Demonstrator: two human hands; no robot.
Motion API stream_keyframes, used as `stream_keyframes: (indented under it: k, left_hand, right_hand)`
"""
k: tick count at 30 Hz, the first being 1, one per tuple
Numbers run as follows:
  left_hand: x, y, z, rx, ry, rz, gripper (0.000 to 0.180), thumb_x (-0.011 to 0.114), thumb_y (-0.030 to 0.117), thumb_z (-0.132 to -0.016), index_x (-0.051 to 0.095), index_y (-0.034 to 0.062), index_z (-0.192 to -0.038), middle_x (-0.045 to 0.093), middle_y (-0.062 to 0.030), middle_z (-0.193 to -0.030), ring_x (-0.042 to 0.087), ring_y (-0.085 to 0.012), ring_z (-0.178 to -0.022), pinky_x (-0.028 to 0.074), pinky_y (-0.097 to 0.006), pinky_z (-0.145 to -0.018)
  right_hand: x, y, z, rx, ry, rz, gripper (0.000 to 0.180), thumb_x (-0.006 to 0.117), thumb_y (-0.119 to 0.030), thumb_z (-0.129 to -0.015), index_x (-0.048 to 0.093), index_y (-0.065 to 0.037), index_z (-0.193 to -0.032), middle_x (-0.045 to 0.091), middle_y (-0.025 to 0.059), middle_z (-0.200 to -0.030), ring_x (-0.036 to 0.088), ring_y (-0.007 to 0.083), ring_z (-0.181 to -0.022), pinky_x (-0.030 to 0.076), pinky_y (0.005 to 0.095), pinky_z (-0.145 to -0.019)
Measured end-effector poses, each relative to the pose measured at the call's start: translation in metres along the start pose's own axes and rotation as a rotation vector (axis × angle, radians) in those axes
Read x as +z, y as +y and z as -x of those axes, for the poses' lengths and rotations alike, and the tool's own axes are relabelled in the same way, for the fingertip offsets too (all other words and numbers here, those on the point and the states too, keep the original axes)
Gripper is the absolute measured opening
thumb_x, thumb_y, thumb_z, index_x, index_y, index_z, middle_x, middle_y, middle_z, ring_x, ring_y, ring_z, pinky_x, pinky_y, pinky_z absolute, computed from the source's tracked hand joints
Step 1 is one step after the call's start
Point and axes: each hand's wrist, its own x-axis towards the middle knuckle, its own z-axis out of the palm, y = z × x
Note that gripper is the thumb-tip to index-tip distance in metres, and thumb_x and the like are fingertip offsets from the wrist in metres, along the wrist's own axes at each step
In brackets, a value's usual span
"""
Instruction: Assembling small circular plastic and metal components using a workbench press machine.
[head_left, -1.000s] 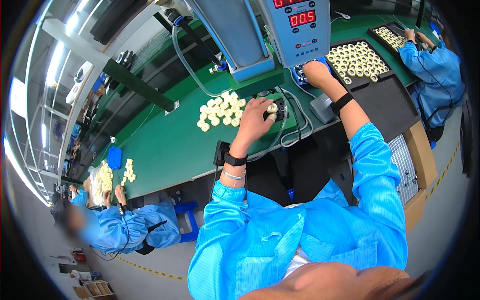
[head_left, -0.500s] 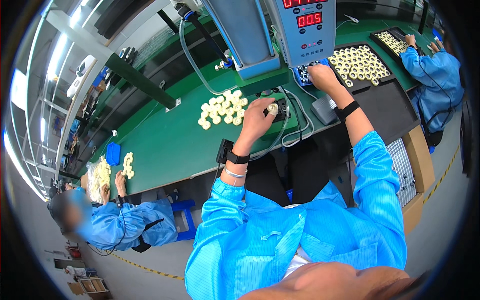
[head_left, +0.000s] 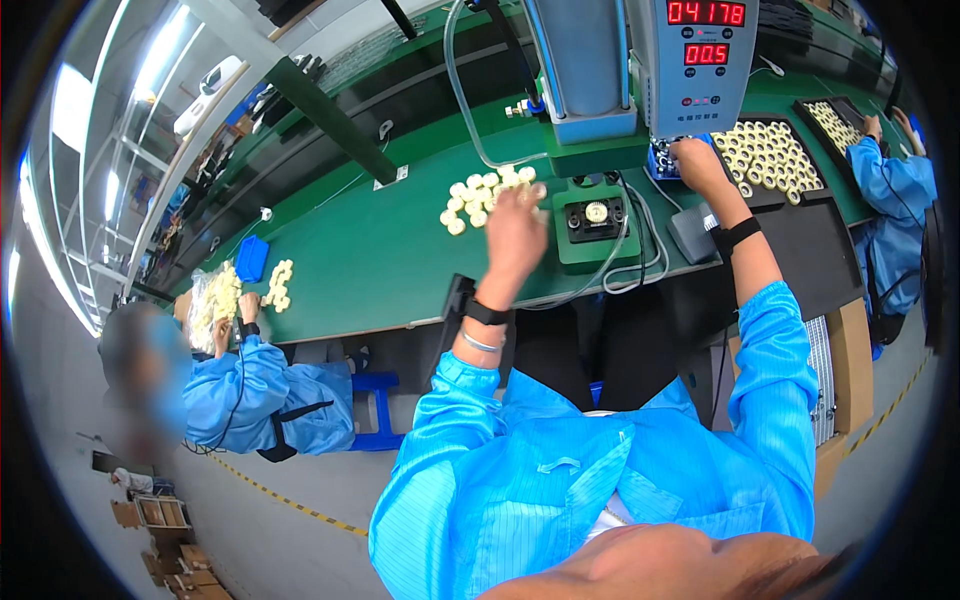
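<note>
My left hand, smeared by motion, is over the right side of a pile of cream ring-shaped parts on the green bench; its fingers are too blurred to read. One cream round part sits in the black holder of a green press fixture, to the right of that hand. My right hand reaches into a blue bin of small metal parts. Its fingers curl downward and look closed; their tips, and anything between them, are hidden.
Above the fixture stands a press with a grey cylinder; beside it is a control box with red digits. A black tray and a tray of cream rings lie right. Cables loop near the fixture. Co-workers sit at both sides.
My left hand has left the fixture and moved left to the cream pile, uncovering the round part in the holder. My right hand stays at the blue bin. The whole view has shifted.
</note>
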Motion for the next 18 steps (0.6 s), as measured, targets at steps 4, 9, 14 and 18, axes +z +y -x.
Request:
stream_keyframes:
  k: [4,9,14,18]
  left_hand:
    - [-0.011,-0.084,0.012,-0.224,-0.038,-0.389,0.043,0.061,0.007,-0.08,0.065,0.0144,-0.122,0.057,-0.0164,-0.128,0.049,-0.0365,-0.122,0.048,-0.053,-0.089]
    - [-0.005,-0.11,0.028,-0.216,-0.135,-0.267,0.037,0.062,0.009,-0.081,0.068,0.0146,-0.118,0.058,-0.0143,-0.127,0.049,-0.0383,-0.122,0.047,-0.054,-0.087]
    - [-0.012,-0.091,0.046,-0.184,-0.042,-0.49,0.036,0.065,0.012,-0.082,0.068,0.0167,-0.117,0.061,-0.0118,-0.125,0.052,-0.0339,-0.12,0.045,-0.049,-0.091]
    - [-0.008,-0.083,0.06,-0.134,0.038,-0.478,0.028,0.062,0.012,-0.083,0.069,0.0125,-0.11,0.063,-0.0101,-0.114,0.052,-0.0325,-0.116,0.04,-0.048,-0.089]
  right_hand:
    - [-0.006,0.001,-0.001,-0.047,-0.045,-0.061,0.013,0.059,0.001,-0.07,0.069,-0.003,-0.078,0.065,0.0218,-0.079,0.063,0.0406,-0.08,0.05,0.0471,-0.074]
    - [-0.001,-0.003,-0.003,-0.087,-0.147,0.038,0.017,0.057,0.005,-0.067,0.07,-0.002,-0.078,0.065,0.0228,-0.078,0.063,0.0402,-0.079,0.05,0.0468,-0.072]
    - [-0.022,-0.017,0.0,-0.046,-0.332,0.022,0.021,0.056,0.007,-0.065,0.07,0.0,-0.079,0.066,0.024,-0.082,0.064,0.0405,-0.083,0.051,0.0449,-0.075]
    - [-0.031,-0.01,0.016,-0.16,-0.165,-0.138,0.013,0.062,0.001,-0.071,0.07,0.001,-0.081,0.066,0.0232,-0.081,0.064,0.0392,-0.082,0.05,0.0445,-0.075]
